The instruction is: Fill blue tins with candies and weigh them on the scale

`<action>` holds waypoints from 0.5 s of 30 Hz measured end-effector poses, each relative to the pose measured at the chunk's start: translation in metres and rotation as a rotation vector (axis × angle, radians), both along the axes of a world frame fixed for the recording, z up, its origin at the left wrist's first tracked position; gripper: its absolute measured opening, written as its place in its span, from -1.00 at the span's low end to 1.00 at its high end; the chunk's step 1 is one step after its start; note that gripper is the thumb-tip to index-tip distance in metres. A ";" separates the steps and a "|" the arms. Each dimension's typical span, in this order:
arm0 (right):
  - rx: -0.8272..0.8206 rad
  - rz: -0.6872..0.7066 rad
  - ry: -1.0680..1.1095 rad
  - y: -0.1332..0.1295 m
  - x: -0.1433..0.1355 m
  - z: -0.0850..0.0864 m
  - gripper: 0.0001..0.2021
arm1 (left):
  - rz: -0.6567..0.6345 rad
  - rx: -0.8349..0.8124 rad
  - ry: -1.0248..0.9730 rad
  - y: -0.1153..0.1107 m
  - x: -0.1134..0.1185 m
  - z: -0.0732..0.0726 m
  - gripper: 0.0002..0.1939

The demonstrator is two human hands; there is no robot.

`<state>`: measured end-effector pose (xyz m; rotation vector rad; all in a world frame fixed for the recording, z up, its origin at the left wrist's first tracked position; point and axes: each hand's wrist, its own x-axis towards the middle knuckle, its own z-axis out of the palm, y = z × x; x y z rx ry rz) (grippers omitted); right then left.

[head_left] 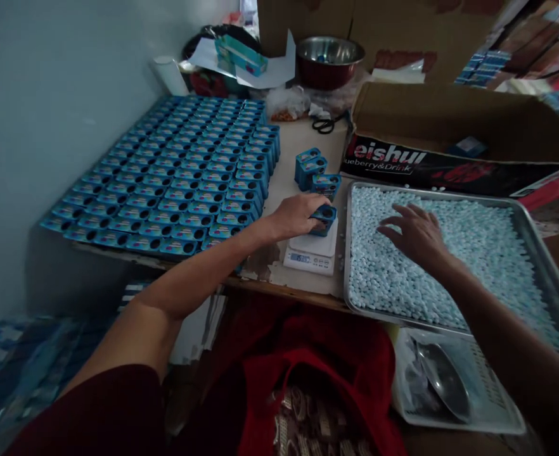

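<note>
My left hand [301,215] is closed round a small blue box [324,221] with a dark opening in its top, at the white digital scale [309,260]. The scale's display is lit, its digits too small to read surely. Over the metal tray [348,253] on the right, my right hand [415,233] hovers with fingers apart and nothing seen between them. Many pale blue-white pellets [403,278] fill that tray. A few more blue boxes [310,168] stand just behind the scale.
Rows of blue boxes [175,183] cover the table's left side. Behind the tray stands an open cardboard box [388,161]. Black scissors [324,125] and a steel bowl [329,63] lie further back. A basket with a metal scoop [443,380] sits below the tray.
</note>
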<state>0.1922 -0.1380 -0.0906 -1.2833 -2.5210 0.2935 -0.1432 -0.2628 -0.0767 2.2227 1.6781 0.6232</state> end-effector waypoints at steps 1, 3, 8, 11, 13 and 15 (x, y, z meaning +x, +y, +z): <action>0.038 -0.009 0.008 -0.003 0.010 -0.007 -0.77 | 0.038 0.013 -0.001 -0.001 -0.009 0.005 -0.54; 0.035 -0.007 0.091 -0.012 0.023 -0.014 -0.71 | 0.127 0.079 0.004 0.003 -0.035 0.018 -0.51; -0.001 -0.030 0.341 -0.035 0.020 -0.008 -0.66 | 0.386 0.381 0.037 0.089 -0.140 0.069 -0.40; -0.077 -0.013 0.431 -0.031 -0.008 0.002 -0.66 | 0.545 0.306 0.039 0.179 -0.196 0.090 -0.33; -0.093 0.061 0.440 -0.014 -0.036 0.008 -0.68 | 0.559 0.223 0.009 0.233 -0.221 0.090 -0.31; -0.100 0.149 0.413 0.012 -0.066 0.011 -0.67 | 0.521 0.165 -0.016 0.273 -0.239 0.080 -0.30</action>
